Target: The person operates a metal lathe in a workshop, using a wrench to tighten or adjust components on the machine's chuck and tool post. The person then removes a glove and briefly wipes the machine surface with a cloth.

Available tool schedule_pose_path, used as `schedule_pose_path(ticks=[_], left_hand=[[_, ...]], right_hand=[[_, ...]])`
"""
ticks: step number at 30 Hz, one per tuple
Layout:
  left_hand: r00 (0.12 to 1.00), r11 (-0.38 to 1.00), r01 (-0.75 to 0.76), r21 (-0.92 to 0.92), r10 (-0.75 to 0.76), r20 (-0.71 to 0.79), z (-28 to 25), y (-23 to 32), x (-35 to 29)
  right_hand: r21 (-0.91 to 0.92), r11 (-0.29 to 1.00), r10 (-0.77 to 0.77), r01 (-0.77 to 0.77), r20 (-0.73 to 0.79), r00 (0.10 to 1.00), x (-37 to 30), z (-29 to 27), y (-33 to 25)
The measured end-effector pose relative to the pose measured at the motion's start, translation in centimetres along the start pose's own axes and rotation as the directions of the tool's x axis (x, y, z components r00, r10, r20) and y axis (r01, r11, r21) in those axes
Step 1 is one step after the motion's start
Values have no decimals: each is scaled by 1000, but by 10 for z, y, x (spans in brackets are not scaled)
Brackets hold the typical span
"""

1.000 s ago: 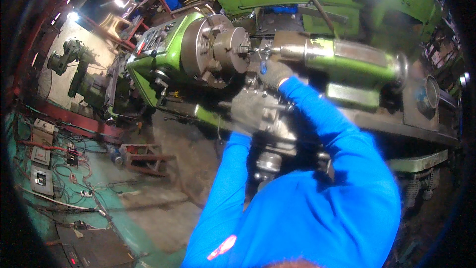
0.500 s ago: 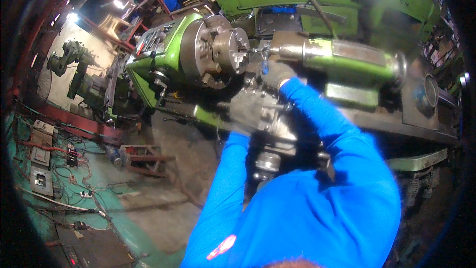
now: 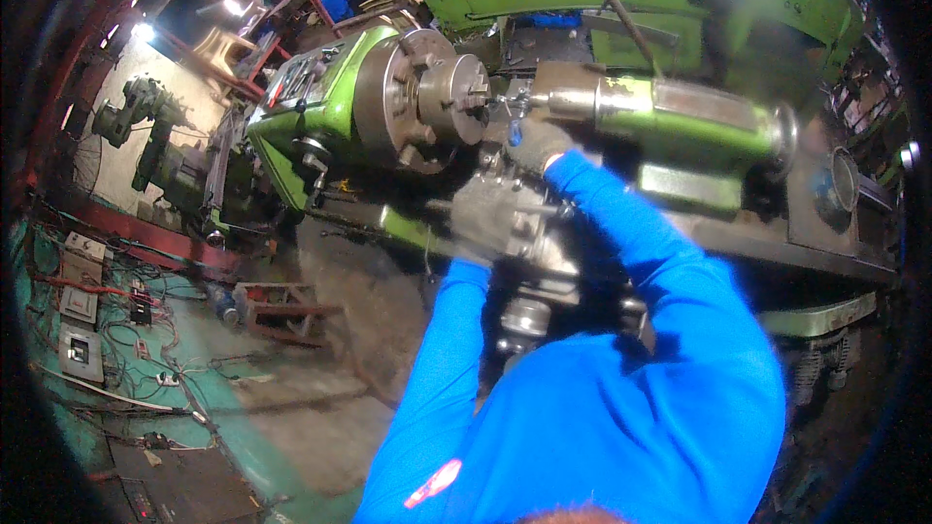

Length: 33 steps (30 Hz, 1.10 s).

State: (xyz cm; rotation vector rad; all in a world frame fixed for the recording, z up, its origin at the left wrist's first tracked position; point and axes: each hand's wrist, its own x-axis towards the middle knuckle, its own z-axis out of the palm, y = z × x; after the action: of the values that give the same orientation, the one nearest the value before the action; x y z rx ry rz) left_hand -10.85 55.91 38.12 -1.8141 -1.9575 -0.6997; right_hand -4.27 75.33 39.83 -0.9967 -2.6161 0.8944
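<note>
Both my hands wear grey work gloves and are at the middle of a green metal lathe. My left hand (image 3: 484,212) lies over the carriage and tool slide (image 3: 544,250), next to a metal bar; its fingers are blurred and partly hidden. Just beyond it, my right hand (image 3: 540,144) is closed around a small tool with a blue handle (image 3: 515,132), close to the gap between chuck and tailstock. A steel chuck (image 3: 452,95) with stepped jaws sits to the left of the hands. The tailstock (image 3: 680,121) points at it from the right.
Control levers (image 3: 309,153) stick out below the green headstock (image 3: 325,87). A round metal container (image 3: 837,182) stands at the lathe's right end. Across the floor on the left lie cables and electrical boxes (image 3: 80,303), beside a red metal frame (image 3: 286,315). Another green machine (image 3: 641,44) stands behind.
The chuck's jaws show at a different angle. My right hand and the blue handle have shifted slightly to the left; my left hand has stayed nearly in place.
</note>
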Motion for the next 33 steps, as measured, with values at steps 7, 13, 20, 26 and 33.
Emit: schedule_pose_path(ticks=[7, 13, 20, 26, 33], left_hand=[[999, 1000, 16, 23, -16, 35, -3, 5, 3], [999, 1000, -15, -23, 14, -52, 5, -1, -1], [998, 996, 11, 84, -17, 65, 3, 0, 1], [1000, 999, -3, 51, 2, 10, 5, -2, -1], [999, 999, 22, -50, -23, -25, 4, -3, -2]], right_hand=[[-29, 998, -53, 52, -43, 998, 12, 15, 12], [-15, 1000, -12, 11, -18, 1000, 9, 10, 12], [-20, 997, 72, -72, -19, 997, -7, -6, 1], [-17, 998, 60, -60, -6, 998, -8, -7, 2], [-20, 999, 42, -41, 56, 998, 4, 4, 7]])
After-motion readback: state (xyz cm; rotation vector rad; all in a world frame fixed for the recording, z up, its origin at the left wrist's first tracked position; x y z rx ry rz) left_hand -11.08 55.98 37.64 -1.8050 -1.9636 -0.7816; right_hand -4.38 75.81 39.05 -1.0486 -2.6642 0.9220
